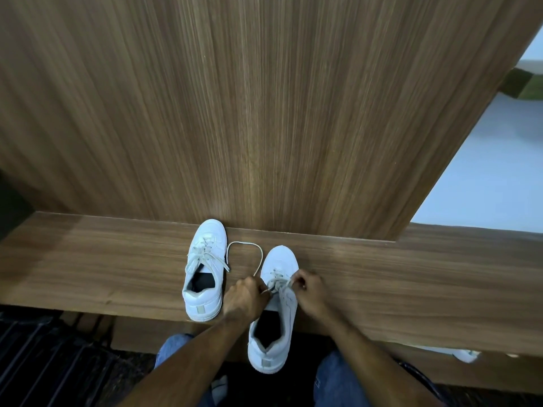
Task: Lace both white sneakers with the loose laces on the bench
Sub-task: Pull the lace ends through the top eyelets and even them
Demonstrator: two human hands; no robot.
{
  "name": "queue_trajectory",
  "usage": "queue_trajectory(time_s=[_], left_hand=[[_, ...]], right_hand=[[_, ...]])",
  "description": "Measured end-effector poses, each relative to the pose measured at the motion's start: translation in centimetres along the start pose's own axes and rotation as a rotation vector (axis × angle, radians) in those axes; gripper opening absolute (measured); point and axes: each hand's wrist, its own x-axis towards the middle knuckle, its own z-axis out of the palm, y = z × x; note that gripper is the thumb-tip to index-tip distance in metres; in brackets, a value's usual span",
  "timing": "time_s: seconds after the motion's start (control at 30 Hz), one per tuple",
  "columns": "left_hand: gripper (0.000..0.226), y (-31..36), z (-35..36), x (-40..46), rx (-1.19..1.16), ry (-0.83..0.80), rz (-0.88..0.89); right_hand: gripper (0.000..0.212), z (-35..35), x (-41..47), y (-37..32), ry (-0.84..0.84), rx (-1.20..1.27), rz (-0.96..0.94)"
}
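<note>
— How far along are you with the two sneakers?

— By my reckoning, past halfway. The left sneaker (204,271), just left of centre in the frame, sits on the counter (88,259) with its toe against the wooden back panel (264,113). Its lace crosses up the eyelets and the ends lie loose over the sides, so I judge it laced, though not tied.

— And the other one?

— The right sneaker (277,306) is the one I am working on, at lower centre. Its toe rests on the counter and its heel hangs out over the front edge toward my knees. A few crossings show near the toe; the upper eyelets are hidden behind my hands, so I cannot tell how many remain.

— What are your hands doing?

— My left hand (245,295) has its fingers curled, pinching one end of the lace (245,245) at the left side of the tongue. My right hand (308,289) pinches the other end at the right side, fingers curled tight. The slack on the left side loops away across the counter between the two shoes, toward the back panel, then returns to my left hand.

— So what is left?

— I think the remaining upper eyelets on this sneaker, then drawing that long loop through. Whether bows are wanted, the task does not say
</note>
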Motion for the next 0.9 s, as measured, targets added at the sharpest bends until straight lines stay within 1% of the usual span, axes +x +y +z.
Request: queue_trajectory(time_s=[0.07,0.1,0.17,0.23,0.27,0.3,0.37,0.43,0.47,0.53,0.57,0.6,0.7,0.77,0.83,0.9], left_hand=[[0.031,0.0,-0.1,0.0,-0.001,-0.004,-0.002],[0.032,0.0,-0.1,0.0,-0.007,-0.008,-0.005],[0.032,0.0,-0.1,0.0,-0.02,-0.019,-0.013],[0.031,0.0,-0.1,0.0,-0.026,-0.022,-0.016],[0.03,0.1,-0.1,0.0,-0.029,-0.02,-0.018],[0.029,0.1,-0.1,0.0,-0.029,-0.016,-0.017],[0.027,0.1,-0.1,0.0,-0.024,-0.007,-0.014],[0.026,0.0,0.1,0.1,-0.022,0.002,-0.012],[0.026,0.0,0.1,0.0,-0.021,0.006,-0.01],[0.027,0.1,0.1,0.0,-0.017,0.01,-0.011],[0.028,0.1,0.1,0.0,-0.013,0.011,-0.011],[0.028,0.1,0.1,0.0,-0.009,0.012,-0.011],[0.031,0.0,0.2,0.0,-0.011,0.012,-0.017],[0.031,-0.2,0.2,0.1,-0.007,0.006,-0.022],[0.031,-0.2,0.3,0.2,-0.005,0.008,-0.021],[0.029,-0.1,0.3,0.2,0.0,0.015,-0.011]], right_hand=[[0.024,-2.0,0.9,-1.0,0.141,0.229,0.004],[0.024,-3.2,1.3,-1.6,0.26,0.341,-0.01],[0.023,-5.5,2.3,-2.3,0.514,0.49,-0.007],[0.017,-7.1,3.0,-2.1,0.676,0.518,0.037],[0.014,-7.4,3.2,-1.6,0.705,0.47,0.063],[0.014,-7.4,3.1,-1.2,0.683,0.398,0.083],[0.021,-6.5,2.4,-0.3,0.546,0.149,0.124],[0.032,-4.6,1.2,0.8,0.358,-0.138,0.083],[0.035,-3.5,0.5,1.2,0.251,-0.227,0.027],[0.032,-1.4,-0.8,1.3,0.02,-0.276,-0.061],[0.027,-0.5,-1.3,1.1,-0.063,-0.275,-0.083],[0.023,0.3,-1.5,0.9,-0.109,-0.274,-0.103],[0.019,1.4,-1.5,0.3,-0.093,-0.288,-0.089],[0.016,0.9,-1.0,0.0,-0.025,-0.129,-0.035],[0.017,-0.9,-0.1,-0.7,0.116,0.109,0.037],[0.026,-3.4,0.8,-1.6,0.324,0.311,0.048]])
